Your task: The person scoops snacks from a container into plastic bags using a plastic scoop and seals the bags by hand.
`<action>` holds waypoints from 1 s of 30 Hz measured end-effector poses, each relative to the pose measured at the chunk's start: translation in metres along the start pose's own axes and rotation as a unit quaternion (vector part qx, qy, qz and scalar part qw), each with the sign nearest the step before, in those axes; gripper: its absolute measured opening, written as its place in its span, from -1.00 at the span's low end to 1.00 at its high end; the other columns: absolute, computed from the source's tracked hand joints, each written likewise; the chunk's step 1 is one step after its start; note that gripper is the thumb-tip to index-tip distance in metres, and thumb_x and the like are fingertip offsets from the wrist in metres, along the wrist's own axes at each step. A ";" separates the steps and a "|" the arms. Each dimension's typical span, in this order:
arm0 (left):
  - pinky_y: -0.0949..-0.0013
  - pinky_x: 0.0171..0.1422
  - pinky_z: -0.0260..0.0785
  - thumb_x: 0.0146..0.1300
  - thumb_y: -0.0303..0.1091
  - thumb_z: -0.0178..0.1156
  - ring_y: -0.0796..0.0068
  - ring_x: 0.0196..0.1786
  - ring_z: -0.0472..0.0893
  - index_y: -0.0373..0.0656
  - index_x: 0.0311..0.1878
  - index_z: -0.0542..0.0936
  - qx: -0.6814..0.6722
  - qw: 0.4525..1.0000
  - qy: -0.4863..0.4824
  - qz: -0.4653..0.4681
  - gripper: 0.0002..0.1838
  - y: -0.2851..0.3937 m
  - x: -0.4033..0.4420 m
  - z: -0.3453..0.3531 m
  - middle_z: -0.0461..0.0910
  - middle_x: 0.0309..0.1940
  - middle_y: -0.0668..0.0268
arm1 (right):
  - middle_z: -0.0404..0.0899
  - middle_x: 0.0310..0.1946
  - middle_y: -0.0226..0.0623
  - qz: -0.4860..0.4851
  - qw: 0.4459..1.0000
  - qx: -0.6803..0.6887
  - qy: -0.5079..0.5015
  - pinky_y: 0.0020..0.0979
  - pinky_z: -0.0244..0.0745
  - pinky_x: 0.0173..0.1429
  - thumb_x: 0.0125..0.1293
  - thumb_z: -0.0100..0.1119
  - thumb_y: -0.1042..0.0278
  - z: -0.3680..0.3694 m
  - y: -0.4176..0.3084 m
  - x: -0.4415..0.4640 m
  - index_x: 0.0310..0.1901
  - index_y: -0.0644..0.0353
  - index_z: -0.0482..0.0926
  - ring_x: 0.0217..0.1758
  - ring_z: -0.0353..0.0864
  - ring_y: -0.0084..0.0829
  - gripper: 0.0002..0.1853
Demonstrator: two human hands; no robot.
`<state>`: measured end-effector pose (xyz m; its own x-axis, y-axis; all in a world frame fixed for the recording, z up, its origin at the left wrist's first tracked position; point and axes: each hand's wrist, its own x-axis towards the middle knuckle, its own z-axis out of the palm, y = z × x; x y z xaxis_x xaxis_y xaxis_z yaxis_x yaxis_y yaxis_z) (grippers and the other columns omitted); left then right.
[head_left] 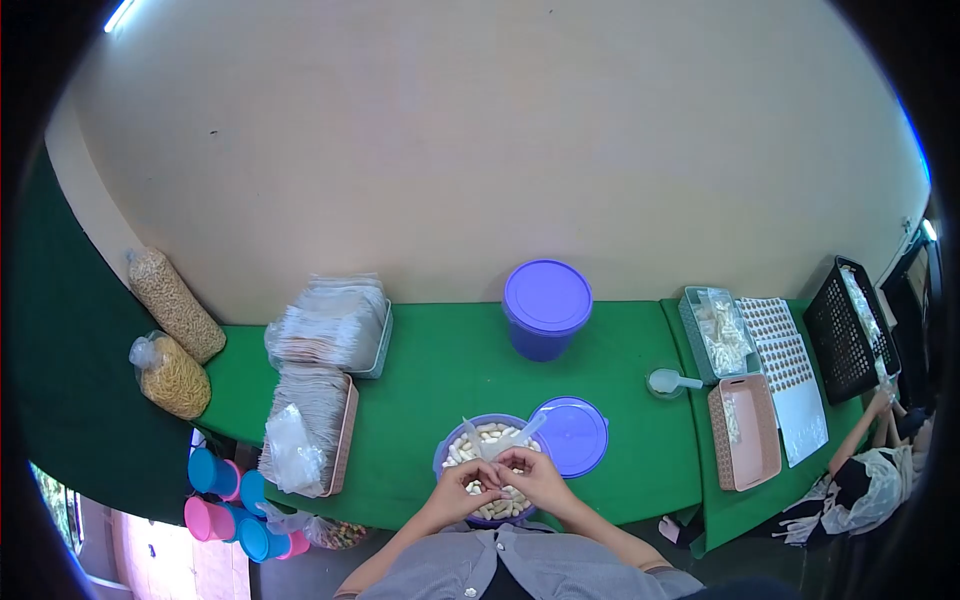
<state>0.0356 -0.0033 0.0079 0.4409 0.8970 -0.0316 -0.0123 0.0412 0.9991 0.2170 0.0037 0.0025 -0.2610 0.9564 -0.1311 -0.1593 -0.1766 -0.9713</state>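
Observation:
My left hand [466,492] and my right hand [534,478] meet over a purple tub [440,462] at the table's front edge. The fingers of both are closed in a pinch, fingertips together. A small clear plastic bag [473,438] seems to rise from between them; its lower part is hidden by my fingers. Pale, oblong snack pieces [492,433] fill the tub. A whitish scoop [530,429] lies in the tub, its handle pointing up to the right. The purple lid [571,437] rests flat on the table, beside the tub on the right.
A closed purple tub [548,312] stands by the wall. Baskets of stacked packets [330,325] are at left, near bulging snack bags [172,375]. To the right are a small scoop [672,382], a pink basket [745,440], a black crate [850,335] and another person [880,480].

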 end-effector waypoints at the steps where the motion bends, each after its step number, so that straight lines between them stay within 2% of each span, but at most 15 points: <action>1: 0.51 -0.08 0.41 0.04 -0.60 0.38 0.64 -0.25 0.53 -0.24 -0.28 0.55 0.000 1.000 -0.001 0.000 -0.80 -0.002 0.000 0.000 0.56 -0.34 0.41 | 0.58 -0.27 -0.39 0.017 0.998 -0.040 -0.047 -0.51 0.49 -0.04 0.32 0.15 0.45 -0.006 -0.002 0.002 -0.12 0.33 0.54 -0.18 0.55 -0.61 -0.84; 2: 0.51 -0.07 0.40 0.06 -0.59 0.38 0.64 -0.24 0.52 -0.23 -0.28 0.54 0.000 1.000 -0.004 -0.009 -0.80 -0.005 0.000 0.001 0.55 -0.33 0.41 | 0.57 -0.29 -0.42 0.034 0.992 -0.080 -0.094 -0.51 0.48 -0.06 0.33 0.15 0.41 -0.010 -0.003 0.003 -0.15 0.32 0.53 -0.19 0.53 -0.63 -0.84; 3: 0.51 -0.07 0.39 0.08 -0.57 0.37 0.64 -0.24 0.52 -0.22 -0.27 0.53 0.001 1.000 -0.007 -0.017 -0.80 -0.007 0.000 0.001 0.54 -0.33 0.42 | 0.57 -0.29 -0.42 0.033 0.992 -0.080 -0.094 -0.51 0.48 -0.06 0.33 0.15 0.41 -0.012 -0.004 0.003 -0.15 0.32 0.53 -0.19 0.53 -0.63 -0.84; 5: 0.53 -0.08 0.36 0.10 -0.55 0.37 0.65 -0.24 0.49 -0.20 -0.24 0.51 -0.031 0.999 0.003 -0.009 -0.77 -0.013 0.001 0.006 0.50 -0.35 0.43 | 0.56 -0.40 -0.39 0.008 0.985 -0.118 -0.122 -0.50 0.48 -0.20 0.35 0.14 0.35 -0.014 -0.005 0.003 -0.24 0.30 0.52 -0.32 0.52 -0.62 -0.83; 9: 0.57 -0.12 0.27 0.14 -0.47 0.38 0.69 -0.28 0.40 -0.13 -0.20 0.42 -0.072 0.996 0.043 -0.014 -0.71 -0.004 0.005 0.011 0.35 -0.41 0.48 | 0.51 -0.40 -0.45 0.047 0.979 -0.134 -0.149 -0.54 0.47 -0.27 0.39 0.09 0.36 -0.012 -0.015 0.000 -0.22 0.28 0.50 -0.35 0.51 -0.66 -0.85; 11: 0.57 -0.15 0.25 0.14 -0.47 0.38 0.70 -0.31 0.37 -0.12 -0.20 0.41 -0.042 0.998 0.045 0.003 -0.70 -0.011 0.008 0.006 0.33 -0.42 0.50 | 0.50 -0.48 -0.40 0.040 0.986 -0.104 -0.122 -0.52 0.42 -0.36 0.39 0.04 0.37 -0.006 -0.009 -0.002 -0.32 0.30 0.47 -0.43 0.47 -0.66 -0.82; 13: 0.57 -0.18 0.23 0.14 -0.48 0.38 0.72 -0.34 0.33 -0.11 -0.20 0.39 -0.012 0.998 0.050 0.022 -0.69 -0.019 0.011 0.000 0.31 -0.43 0.52 | 0.48 -0.50 -0.41 0.035 0.989 -0.103 -0.101 -0.53 0.40 -0.37 0.40 0.02 0.38 -0.002 -0.006 -0.002 -0.32 0.31 0.47 -0.43 0.46 -0.66 -0.82; 16: 0.56 -0.21 0.21 0.18 -0.48 0.35 0.72 -0.34 0.33 -0.10 -0.22 0.38 0.017 0.999 0.025 0.012 -0.72 -0.022 0.010 -0.004 0.29 -0.42 0.53 | 0.47 -0.52 -0.42 0.007 0.991 -0.109 -0.071 -0.52 0.36 -0.38 0.42 -0.01 0.38 -0.004 0.002 -0.001 -0.31 0.33 0.47 -0.45 0.43 -0.67 -0.80; 19: 0.54 -0.21 0.24 0.25 -0.46 0.27 0.71 -0.35 0.32 -0.13 -0.26 0.38 0.007 0.999 -0.013 -0.036 -0.79 -0.014 0.008 -0.003 0.30 -0.44 0.51 | 0.47 -0.54 -0.40 -0.020 0.989 -0.130 -0.065 -0.49 0.31 -0.40 0.42 -0.01 0.37 -0.011 0.002 0.002 -0.30 0.34 0.47 -0.48 0.40 -0.65 -0.80; 21: 0.48 -0.22 0.29 0.32 -0.39 0.18 0.64 -0.38 0.34 -0.22 -0.31 0.37 0.096 0.995 -0.033 -0.005 -0.80 -0.009 0.009 -0.004 0.34 -0.49 0.42 | 0.47 -0.56 -0.38 -0.022 0.987 -0.145 -0.067 -0.47 0.29 -0.41 0.41 0.00 0.37 -0.012 0.000 0.003 -0.30 0.34 0.47 -0.50 0.39 -0.63 -0.80; 23: 0.46 -0.21 0.30 0.35 -0.36 0.15 0.61 -0.38 0.36 -0.25 -0.31 0.36 0.111 0.993 -0.032 -0.009 -0.79 -0.008 0.010 -0.004 0.35 -0.50 0.38 | 0.42 -0.59 -0.39 -0.049 0.969 -0.238 -0.040 -0.47 0.30 -0.42 0.38 0.04 0.38 -0.012 -0.004 0.002 -0.31 0.34 0.49 -0.51 0.36 -0.63 -0.81; 28: 0.39 -0.18 0.34 0.37 -0.30 0.10 0.53 -0.40 0.38 -0.29 -0.32 0.36 0.142 0.989 -0.029 -0.021 -0.75 -0.011 0.009 -0.006 0.40 -0.51 0.28 | 0.39 -0.62 -0.31 -0.059 0.958 -0.278 -0.018 -0.43 0.28 -0.44 0.32 0.09 0.37 -0.009 -0.006 0.001 -0.36 0.35 0.47 -0.54 0.34 -0.58 -0.80; 30: 0.37 -0.20 0.34 0.36 -0.32 0.11 0.51 -0.41 0.40 -0.30 -0.33 0.37 0.124 0.992 0.007 -0.031 -0.76 -0.009 0.009 -0.010 0.44 -0.53 0.24 | 0.38 -0.64 -0.30 -0.069 0.956 -0.285 -0.016 -0.42 0.27 -0.45 0.31 0.10 0.37 -0.009 -0.005 0.002 -0.39 0.35 0.47 -0.56 0.33 -0.57 -0.80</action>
<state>0.0310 0.0084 -0.0016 0.4209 0.9024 -0.0922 0.2362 -0.0108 0.9716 0.2262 0.0086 0.0056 -0.3053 0.9522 0.0040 0.3477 0.1154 -0.9305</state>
